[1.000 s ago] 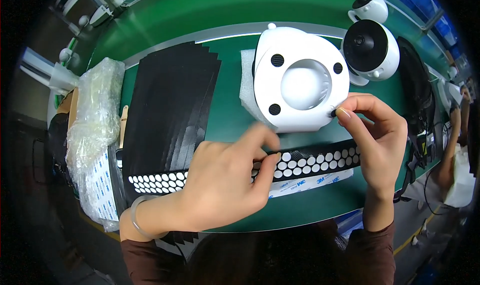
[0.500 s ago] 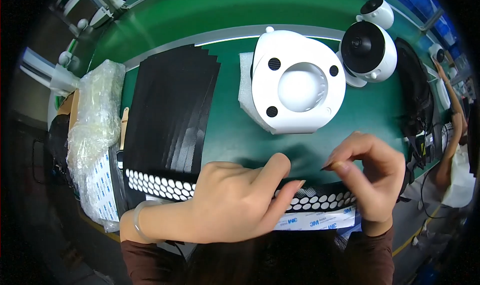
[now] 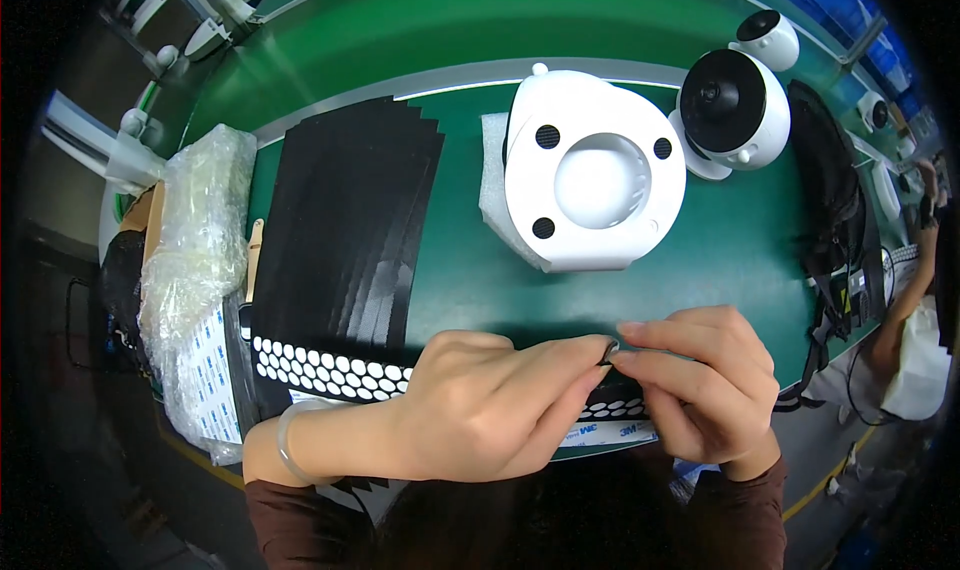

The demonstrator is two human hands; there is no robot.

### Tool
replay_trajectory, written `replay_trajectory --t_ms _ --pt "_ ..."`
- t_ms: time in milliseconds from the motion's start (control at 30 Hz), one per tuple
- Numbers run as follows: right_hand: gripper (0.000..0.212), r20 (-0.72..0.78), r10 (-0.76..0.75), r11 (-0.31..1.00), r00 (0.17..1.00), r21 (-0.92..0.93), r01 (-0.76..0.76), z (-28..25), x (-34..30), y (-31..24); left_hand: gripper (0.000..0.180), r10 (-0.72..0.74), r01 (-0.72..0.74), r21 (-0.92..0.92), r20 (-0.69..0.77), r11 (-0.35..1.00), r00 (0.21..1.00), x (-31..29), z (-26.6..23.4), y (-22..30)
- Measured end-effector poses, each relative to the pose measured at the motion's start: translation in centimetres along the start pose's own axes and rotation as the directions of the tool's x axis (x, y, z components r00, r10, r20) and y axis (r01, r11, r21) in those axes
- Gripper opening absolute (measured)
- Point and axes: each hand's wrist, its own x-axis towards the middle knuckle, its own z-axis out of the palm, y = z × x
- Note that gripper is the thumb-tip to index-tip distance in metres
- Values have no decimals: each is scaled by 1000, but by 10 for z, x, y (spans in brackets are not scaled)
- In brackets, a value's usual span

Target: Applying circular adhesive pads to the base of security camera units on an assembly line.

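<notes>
My left hand [image 3: 490, 405] and my right hand [image 3: 712, 375] meet at a small dark round pad [image 3: 607, 353]. It is pinched on edge between both sets of fingertips. Beneath my hands runs a black strip with rows of white discs [image 3: 330, 370], partly covered by the left one. A white printed backing sheet [image 3: 635, 431] shows below the strip. Beyond my hands, a white rounded housing [image 3: 530, 185] lies with its round recess facing up. Three black textured pads [image 3: 547, 137] are on its face. White foam shows under its left side.
Overlapping black sheets [image 3: 340, 220] lie left of the housing, beside a bubble-wrapped bundle [image 3: 200, 230]. At the back right stands a white camera-like device [image 3: 735, 110] with a black front, a smaller one behind it. A black bag [image 3: 825, 180] lies along the right edge; a co-worker's arm [image 3: 910, 290] is beyond.
My right hand has moved left with the dark pad to my left hand. My left thumb and forefinger, apart before, have closed on the pad.
</notes>
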Motion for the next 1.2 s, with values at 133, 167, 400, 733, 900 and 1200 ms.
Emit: replay_trajectory --t_ms 133,167,400,733,900,1200 --pt "28 15 14 999 1000 49 -15 -1 1 2 12 -93 96 -66 34 993 995 2 -2 2" --pt "28 -2 33 998 999 62 -32 -1 1 2 11 -128 129 -105 16 986 992 3 -2 2" --pt "29 10 -111 971 994 -210 111 4 -3 0 7 -258 267 -232 69 935 964 2 -5 4" --pt "25 -68 57 992 996 -108 -64 7 -1 -4 7 -273 297 -245 127 923 954 5 -9 5" --pt "20 -1 238 969 971 67 -238 4 3 -4 8 -222 236 -202 91 951 971 5 -7 4" --pt "19 -5 74 995 997 -61 -75 11 5 -2 5 -229 237 -160 65 958 971 2 -2 2"
